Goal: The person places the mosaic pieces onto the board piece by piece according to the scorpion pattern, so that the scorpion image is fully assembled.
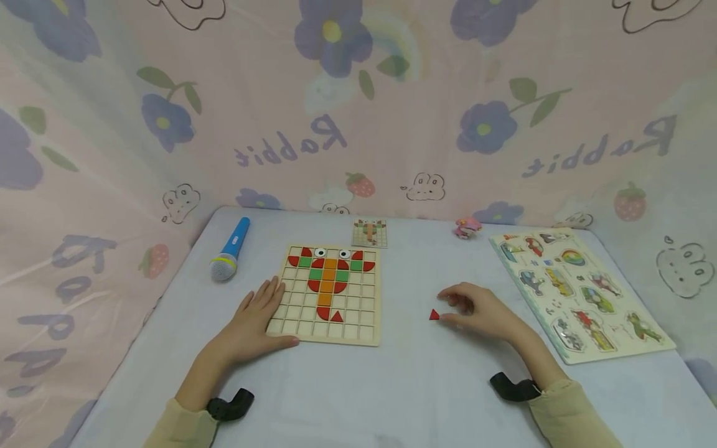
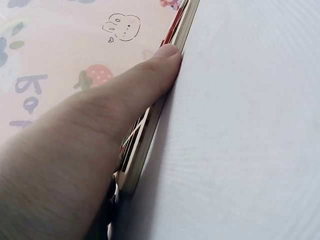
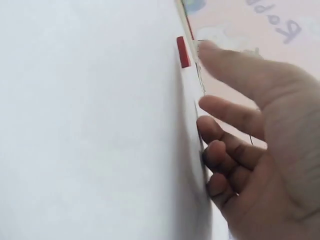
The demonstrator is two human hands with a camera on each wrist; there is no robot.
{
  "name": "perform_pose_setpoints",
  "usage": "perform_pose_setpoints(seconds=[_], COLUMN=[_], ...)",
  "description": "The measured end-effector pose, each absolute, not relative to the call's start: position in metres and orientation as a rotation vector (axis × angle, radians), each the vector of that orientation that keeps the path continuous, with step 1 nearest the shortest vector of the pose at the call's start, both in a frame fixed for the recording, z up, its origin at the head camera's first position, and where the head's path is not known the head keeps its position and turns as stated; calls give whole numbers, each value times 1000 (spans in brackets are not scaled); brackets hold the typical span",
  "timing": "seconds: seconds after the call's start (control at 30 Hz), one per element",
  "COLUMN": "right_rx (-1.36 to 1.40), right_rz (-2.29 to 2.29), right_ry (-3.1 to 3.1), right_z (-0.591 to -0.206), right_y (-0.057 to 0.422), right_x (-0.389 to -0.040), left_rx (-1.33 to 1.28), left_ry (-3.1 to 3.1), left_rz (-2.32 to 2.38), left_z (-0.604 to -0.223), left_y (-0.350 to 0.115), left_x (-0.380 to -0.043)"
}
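A wooden grid board (image 1: 342, 331) lies on the table, with red, green and orange pieces and two eye pieces forming a figure. At its left edge rests my left hand (image 1: 249, 326), fingers spread; in the left wrist view the thumb (image 2: 150, 75) lies along the board's side (image 2: 145, 150). To the right of the board, a small red triangle piece (image 1: 434, 315) sits on the white tabletop. My right hand (image 1: 476, 311) is beside it, thumb tip very close to the piece and fingers loosely bent. The right wrist view shows a small gap between the thumb (image 3: 235, 67) and the red piece (image 3: 183, 52).
Behind the board lies a small pattern card (image 1: 370, 234). A blue toy microphone (image 1: 231, 249) is at the left, a pink toy figure (image 1: 467, 228) at the back. On the right lies a picture puzzle board (image 1: 582, 292). A printed curtain (image 1: 392, 124) encloses the table.
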State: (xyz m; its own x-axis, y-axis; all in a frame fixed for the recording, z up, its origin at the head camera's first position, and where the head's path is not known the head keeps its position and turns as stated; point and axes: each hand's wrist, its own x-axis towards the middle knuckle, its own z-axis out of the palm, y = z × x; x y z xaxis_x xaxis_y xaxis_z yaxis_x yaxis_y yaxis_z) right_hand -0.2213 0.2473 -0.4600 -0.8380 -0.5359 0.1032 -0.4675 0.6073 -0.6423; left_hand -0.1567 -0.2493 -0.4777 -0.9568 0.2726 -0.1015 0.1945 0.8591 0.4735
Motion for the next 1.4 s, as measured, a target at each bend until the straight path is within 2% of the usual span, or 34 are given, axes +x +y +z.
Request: perform_pose_setpoints(seconds=[0.33,0.9,1.4], right_rx=[-992,-1125,-1074], right_rz=[-1153,-1104,-1201], right_ry=[2707,2812,2813], right_z=[-482,-484,-493], right_y=[250,243,248], right_x=[-213,-211,-215], left_rx=[353,374,388], left_ry=[2863,2873,2845], left_rz=[696,662,730], left_z=[-478,-479,-478], left_y=[-254,-253,-251], left_x=[-154,-157,-159])
